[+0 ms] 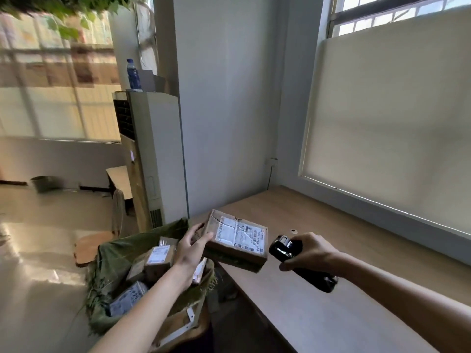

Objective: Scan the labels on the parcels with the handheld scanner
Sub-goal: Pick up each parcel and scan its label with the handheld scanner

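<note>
My left hand (191, 247) grips the left end of a brown cardboard parcel (235, 253) and holds it in the air over the table's left edge. A white shipping label (239, 234) faces up on its top. My right hand (307, 253) holds a black handheld scanner (288, 249), whose head points left at the parcel from just beside its right end. Below my left arm, a green woven sack (114, 253) holds several more labelled parcels (159, 257).
A long wooden table (331, 289) runs along the window wall on the right, with a small dark hole (293, 231) in its top. A tall white air-conditioner unit (153, 159) with a blue bottle (133, 73) on top stands behind the sack. Shiny floor lies to the left.
</note>
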Motion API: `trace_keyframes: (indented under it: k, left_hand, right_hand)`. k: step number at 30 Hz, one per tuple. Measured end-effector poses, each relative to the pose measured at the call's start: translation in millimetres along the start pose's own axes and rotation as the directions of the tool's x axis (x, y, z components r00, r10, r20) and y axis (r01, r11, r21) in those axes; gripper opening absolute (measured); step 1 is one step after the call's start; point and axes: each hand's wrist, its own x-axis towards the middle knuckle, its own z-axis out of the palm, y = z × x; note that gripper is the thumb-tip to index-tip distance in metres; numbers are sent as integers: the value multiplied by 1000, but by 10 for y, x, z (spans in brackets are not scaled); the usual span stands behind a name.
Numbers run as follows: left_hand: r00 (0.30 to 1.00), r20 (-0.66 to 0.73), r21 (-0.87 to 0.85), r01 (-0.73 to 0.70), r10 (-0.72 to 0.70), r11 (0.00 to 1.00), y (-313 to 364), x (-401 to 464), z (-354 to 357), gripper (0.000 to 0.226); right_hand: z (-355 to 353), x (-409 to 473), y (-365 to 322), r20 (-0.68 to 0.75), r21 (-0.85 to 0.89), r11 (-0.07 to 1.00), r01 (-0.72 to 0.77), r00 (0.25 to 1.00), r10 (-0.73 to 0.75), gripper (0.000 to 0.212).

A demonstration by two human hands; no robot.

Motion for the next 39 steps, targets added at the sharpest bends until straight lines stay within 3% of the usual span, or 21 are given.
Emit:
trace_keyframes:
  k: [5,9,14,19,22,28,39]
  left_hand:
    - [993,-75,-41,82,-85,996,-206,500,-680,74]
    - [977,-130,-44,165,-169,985,-332,957,-1379,61]
    - [935,-228,16,281,-271,959,-406,1504,-2221,92]
    - [905,-338,51,290,-257,956,-578,1823,-2861,78]
    - [884,-386,33,300,-264,953,-720,2013,-3173,83]
    - [883,-427,151,281,-194,948,-1095,2662,-3691,80]
    - [873,-283,208,459,-396,864,-2185,4017,-4184,71]
  right_hand:
    - [634,884,-722,159,226,961,160,967,-198,46]
    - [1142,1597,-1327,280,320,923,212,910,-306,37]
    - [1680,2458,-2089,281,357,891,278,878,-387,47]
    - [2261,2982,-2746,309,383,877,291,854,-418,49]
    - [2601,3281,-3049,330,381,877,293,843,-424,46]
    - [3208,3900,-3499,376,350,899,263,839,-392,46]
    - [4256,4956,-3663,404,62,978,201,891,-209,54]
